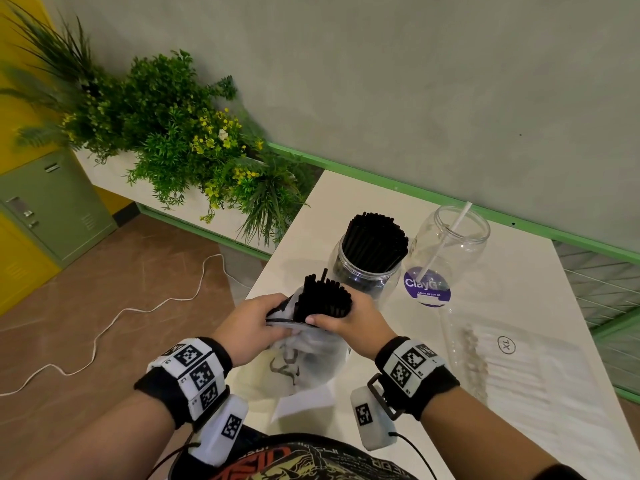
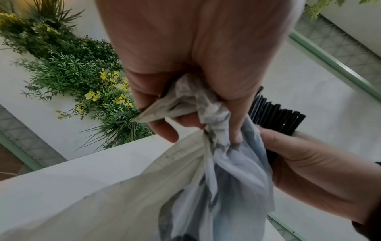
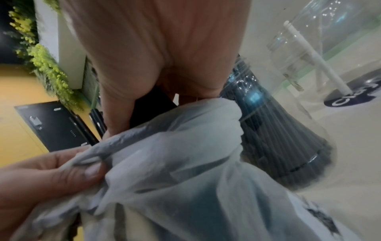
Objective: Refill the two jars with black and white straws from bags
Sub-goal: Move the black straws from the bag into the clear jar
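Note:
My right hand (image 1: 341, 315) grips a bundle of black straws (image 1: 323, 299) that sticks up out of a thin whitish plastic bag (image 1: 304, 355). At the bag's mouth my left hand (image 1: 258, 322) pinches the rim; the left wrist view shows the crumpled bag (image 2: 191, 101) bunched in its fingers, the black straws (image 2: 276, 117) behind. Just beyond stands a clear jar (image 1: 367, 271) packed with black straws (image 1: 375, 242). Beside it on the right a second clear jar (image 1: 450, 244) holds a single white straw (image 1: 446, 237). The right wrist view shows the bag (image 3: 185, 146) and the black-straw jar (image 3: 278, 130).
A clear bag of white straws (image 1: 502, 362) lies on the white table (image 1: 554, 289) to the right. A purple round sticker (image 1: 427, 287) sits by the jars. Left of the table are a planter with greenery (image 1: 180, 140), a white cable (image 1: 114, 317) on the floor and a green locker (image 1: 52, 202).

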